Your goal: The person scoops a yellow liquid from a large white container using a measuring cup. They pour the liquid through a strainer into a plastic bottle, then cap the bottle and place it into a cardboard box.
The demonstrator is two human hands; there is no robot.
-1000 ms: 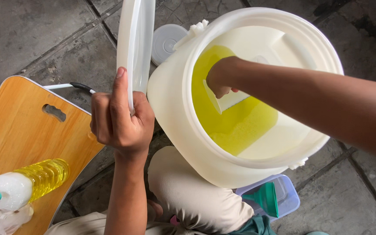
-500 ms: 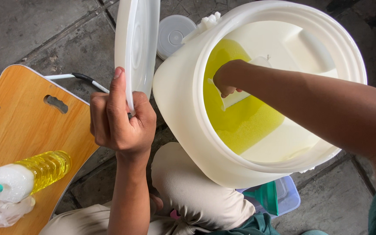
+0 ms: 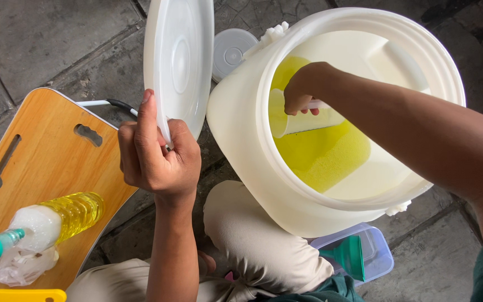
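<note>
Big white bucket at 2 o'clock, tilted, yellow liquid pooled inside. My right hand is in it, fingers closed around a white cup. At 11 o'clock my left hand pinches the round white lid upright by its rim.

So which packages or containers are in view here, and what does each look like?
Bucket: large, cream-white, round, tilted, yellow liquid inside.
Bucket lid: white disc, held on edge by the left hand.
Bottle: clear plastic, yellow liquid, lying on the wooden board.
Plastic box: clear, bluish, below the bucket.
No labels legible.
</note>
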